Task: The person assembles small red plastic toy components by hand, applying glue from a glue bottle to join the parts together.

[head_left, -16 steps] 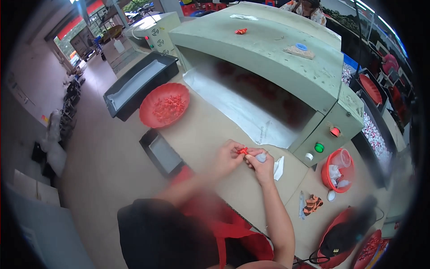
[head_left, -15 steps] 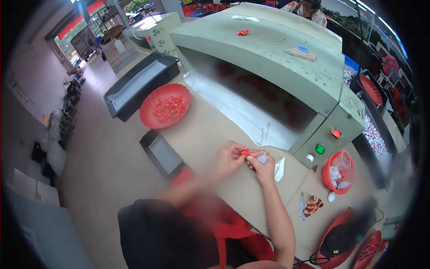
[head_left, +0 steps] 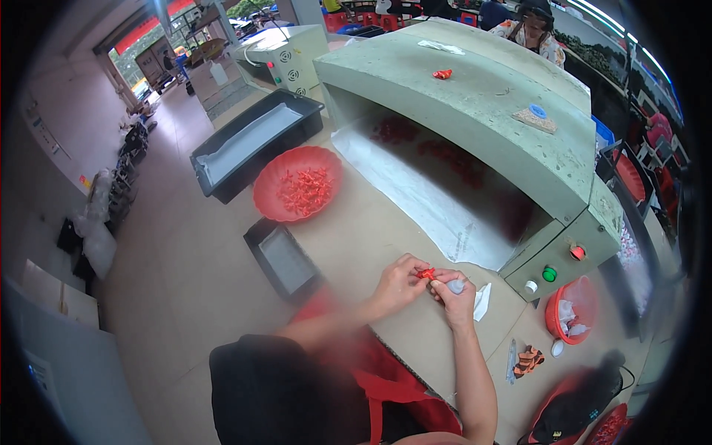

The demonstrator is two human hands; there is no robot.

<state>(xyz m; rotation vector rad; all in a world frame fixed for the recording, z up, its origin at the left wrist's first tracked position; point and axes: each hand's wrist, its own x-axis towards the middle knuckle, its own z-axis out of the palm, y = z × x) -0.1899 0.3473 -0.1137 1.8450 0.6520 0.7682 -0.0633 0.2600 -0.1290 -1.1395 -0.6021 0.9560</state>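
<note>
In front of the oven-like machine, my left hand (head_left: 401, 285) pinches a small red figure-like piece (head_left: 426, 274) between its fingertips. Close against it, my right hand (head_left: 457, 302) is closed around a small translucent squeeze bottle (head_left: 455, 285); its tip is hidden by the fingers and the red piece. Just right of that hand lies a folded white tissue (head_left: 482, 301). Many similar red pieces (head_left: 308, 191) fill a scalloped red bowl (head_left: 268, 172) to the upper left.
A green-grey machine (head_left: 452, 89) with a dark opening and white sheet (head_left: 400, 200) stands ahead. Black trays, one large (head_left: 210, 190) and one small (head_left: 259, 256), sit left. At right are a red basket (head_left: 552, 315), a round white cap (head_left: 558, 348), a patterned cloth (head_left: 529, 360) and a thin clear tool (head_left: 512, 361).
The view has shifted, so the whole scene sits lower and further right. Both hands keep the same hold on the red piece and bottle, with little visible finger movement.
</note>
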